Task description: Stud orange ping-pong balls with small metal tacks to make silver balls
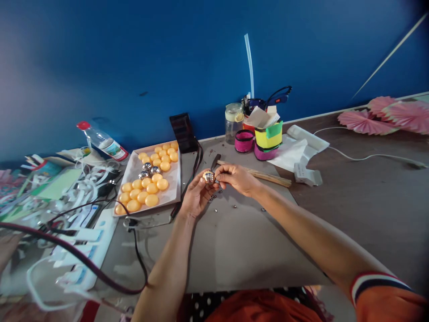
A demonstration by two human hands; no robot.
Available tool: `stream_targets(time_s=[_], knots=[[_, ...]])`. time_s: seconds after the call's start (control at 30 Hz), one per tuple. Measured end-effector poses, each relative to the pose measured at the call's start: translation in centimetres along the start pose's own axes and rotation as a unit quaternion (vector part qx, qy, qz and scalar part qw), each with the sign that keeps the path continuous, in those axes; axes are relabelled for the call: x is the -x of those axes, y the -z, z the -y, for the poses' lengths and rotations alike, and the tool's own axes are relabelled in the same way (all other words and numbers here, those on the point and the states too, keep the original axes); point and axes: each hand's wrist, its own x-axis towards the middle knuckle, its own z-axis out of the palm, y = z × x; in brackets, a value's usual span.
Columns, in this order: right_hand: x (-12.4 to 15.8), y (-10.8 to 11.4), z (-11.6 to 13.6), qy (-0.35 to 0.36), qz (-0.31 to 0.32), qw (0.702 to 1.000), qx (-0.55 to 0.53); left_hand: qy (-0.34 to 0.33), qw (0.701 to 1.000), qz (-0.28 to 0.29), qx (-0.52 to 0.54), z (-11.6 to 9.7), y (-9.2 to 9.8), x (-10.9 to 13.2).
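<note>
Between my hands, over the middle of the grey mat (231, 250), is a ball (209, 177), yellow with shiny silver pieces on its face. My left hand (197, 197) is closed around its left and lower side. The thumb and fingers of my right hand (234, 179) are pinched together at the ball's right edge; whatever they pinch is too small to make out. Several small shiny bits (213, 197) lie on the mat below my hands. Behind them rests a hammer (268, 176) with a wooden handle and dark head.
Left of my hands, a white tray (174, 188) holds yellow balls and a few silver-covered ones. A phone (184, 132) leans against the blue wall. At the back stand a jar (233, 123) and a yellow-green box (268, 137). Cables and a power strip (100, 241) crowd the left.
</note>
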Motion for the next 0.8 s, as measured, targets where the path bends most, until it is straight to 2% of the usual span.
stream_targets(time_s=[0.27, 0.5, 0.6, 0.7, 0.8], knots=[[0.0, -0.4, 0.1, 0.024, -0.022, 0.999, 0.019, 0.002, 1.0, -0.001, 0.002, 0.1, -0.1, 0.0], [-0.2, -0.4, -0.3, 0.023, -0.033, 0.995, 0.093, 0.009, 1.0, 0.002, 0.0, 0.2, -0.1, -0.1], [-0.4, -0.4, -0.4, 0.008, -0.037, 0.998, 0.054, 0.011, 1.0, -0.005, 0.01, 0.2, -0.2, -0.1], [-0.8, 0.3, -0.7, 0.0, -0.036, 0.999, -0.038, 0.011, 0.999, -0.016, 0.035, 0.1, -0.1, -0.3], [-1.2, 1.7, -1.3, 0.031, -0.096, 0.991, -0.083, -0.009, 0.997, -0.039, 0.073, -0.1, 0.2, -0.5]])
